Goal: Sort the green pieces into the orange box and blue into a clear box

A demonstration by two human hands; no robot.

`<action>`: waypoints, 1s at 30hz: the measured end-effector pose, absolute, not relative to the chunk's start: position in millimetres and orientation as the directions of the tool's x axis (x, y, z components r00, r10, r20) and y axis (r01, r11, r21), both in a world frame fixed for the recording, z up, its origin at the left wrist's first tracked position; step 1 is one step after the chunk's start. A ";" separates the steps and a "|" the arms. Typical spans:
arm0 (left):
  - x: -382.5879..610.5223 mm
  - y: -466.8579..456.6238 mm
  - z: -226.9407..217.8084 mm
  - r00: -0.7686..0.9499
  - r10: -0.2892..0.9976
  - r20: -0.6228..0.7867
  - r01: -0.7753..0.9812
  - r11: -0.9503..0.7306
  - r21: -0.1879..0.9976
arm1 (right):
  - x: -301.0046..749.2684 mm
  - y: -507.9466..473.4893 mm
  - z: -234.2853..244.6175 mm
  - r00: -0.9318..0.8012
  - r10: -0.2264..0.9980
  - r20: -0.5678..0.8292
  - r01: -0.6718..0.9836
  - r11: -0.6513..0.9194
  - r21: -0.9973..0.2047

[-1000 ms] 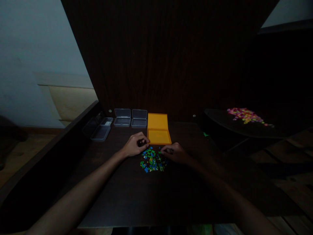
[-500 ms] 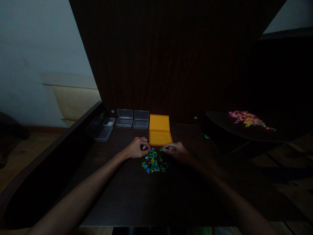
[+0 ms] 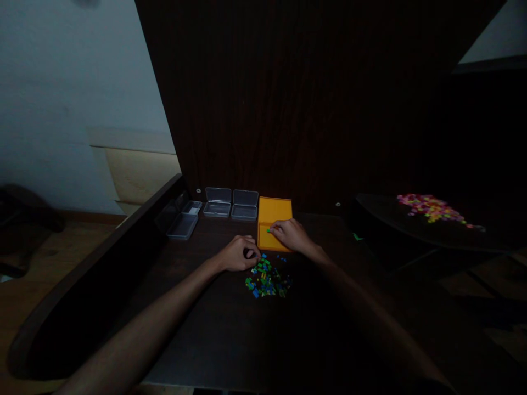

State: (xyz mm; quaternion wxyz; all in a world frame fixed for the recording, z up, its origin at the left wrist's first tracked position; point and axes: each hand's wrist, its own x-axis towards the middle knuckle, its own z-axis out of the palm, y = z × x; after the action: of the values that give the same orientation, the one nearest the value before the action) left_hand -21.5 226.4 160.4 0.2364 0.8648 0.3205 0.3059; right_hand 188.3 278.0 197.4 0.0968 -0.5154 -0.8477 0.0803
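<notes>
My right hand (image 3: pixel 291 235) is over the open yellow box (image 3: pixel 260 241), its fingers pinched on a small green toy brick (image 3: pixel 268 230) at their tips. Thumb and fingertips of my left hand (image 3: pixel 240 253) are closed together at the upper left edge of a pile of small toy bricks (image 3: pixel 267 280). Whatever the left fingertips hold, if anything, is too small to make out. Green, blue, yellow and pale pieces make up the pile, which lies loose on the dark table just in front of the box.
Two clear plastic boxes (image 3: pixel 217 209) with raised lids stand left of the yellow box. Another clear box (image 3: pixel 182 226) sits by the raised side panel (image 3: pixel 135 219). Pink and yellow small pieces (image 3: pixel 432 208) are heaped on a shelf at right. A green piece (image 3: pixel 357 237) lies near that shelf.
My right hand has moved from the pile's far edge up over the yellow box, carrying the green brick. My left hand stays pinched beside the pile. The whole view has shifted slightly.
</notes>
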 end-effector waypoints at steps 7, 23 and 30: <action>-21.7 226.6 160.2 0.602 0.708 0.369 0.417 -0.673 0.611 | 171.1 279.3 186.6 -0.392 0.920 0.000 0.919 0.392 -0.051; -30.7 231.3 160.4 0.602 0.727 0.332 0.362 -0.618 0.698 | 168.8 249.8 227.2 -0.836 0.528 -0.148 0.548 0.803 -0.234; -33.1 230.7 165.5 0.652 0.707 0.275 0.348 -0.601 0.720 | 163.3 247.0 218.2 -0.824 0.527 -0.209 0.559 0.817 -0.144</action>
State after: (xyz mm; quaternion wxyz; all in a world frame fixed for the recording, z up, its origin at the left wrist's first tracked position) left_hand -33.1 230.7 165.5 0.3215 0.8500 0.3103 0.2789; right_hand 163.3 247.0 218.2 -0.0800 -0.2859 -0.9497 0.1000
